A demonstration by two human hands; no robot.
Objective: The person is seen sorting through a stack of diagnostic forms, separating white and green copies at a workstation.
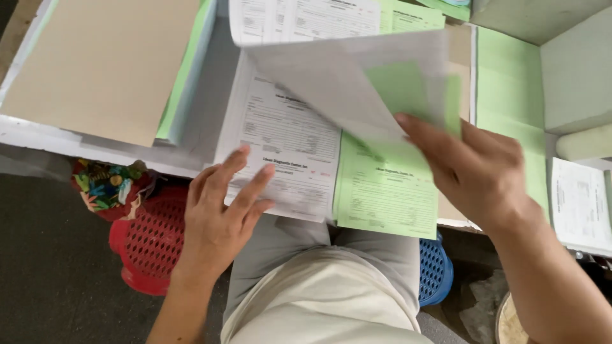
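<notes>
My left hand rests with spread fingers on the near edge of a white printed form that lies on the work surface. A green printed form lies right beside the white one. My right hand pinches a lifted pair of sheets, white over green, raised and curling above the flat forms. The lifted sheets hide part of the forms underneath.
A stack of beige and green paper lies at the left. More green sheets and a white form lie at the right. A red plastic stool, a floral cloth and a blue stool sit below.
</notes>
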